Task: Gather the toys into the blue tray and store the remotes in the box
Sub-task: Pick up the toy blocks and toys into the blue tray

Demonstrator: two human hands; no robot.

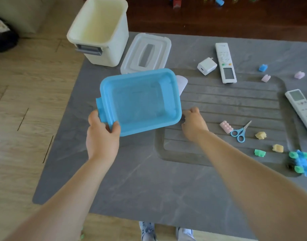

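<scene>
1. Left hand [102,134] grips the blue tray [140,101] at its near-left corner, thumb on the rim beside the side handle, fingers curled under.
2. Right hand [192,122] sits at the tray's near-right corner, fingers curled at or under the rim; contact is hidden, so I cannot tell whether it is holding.
3. Tray looks lifted and tilted above the grey table [131,188], empty, long axis roughly left-right, rotated a little.
4. Key relation: the toys all lie to the right of the tray, on the right hand's side and nearer to it. Judgement: the tray goes down first, then the right hand does the picking.
5. Toy count on the table: pink brick [226,126], two yellow bricks [261,135] [278,148], green brick [260,152], blue-green toy car [301,162], blue brick [262,67], two pale pink bricks [265,78] [299,74]. Seven bricks, one car.
6. Remotes: two plain ones, far remote [225,62] lying near-far, right remote [300,110] on a diagonal at the frame edge. A pale object [182,82] peeking from behind the tray may be a third; cannot tell.
7. White box [98,32]: one, open, empty, far-left, nearer the left hand; its lid [146,53] lies beside it.
8. Non-task: one charger [207,66], one pair of scissors [239,132].
</scene>
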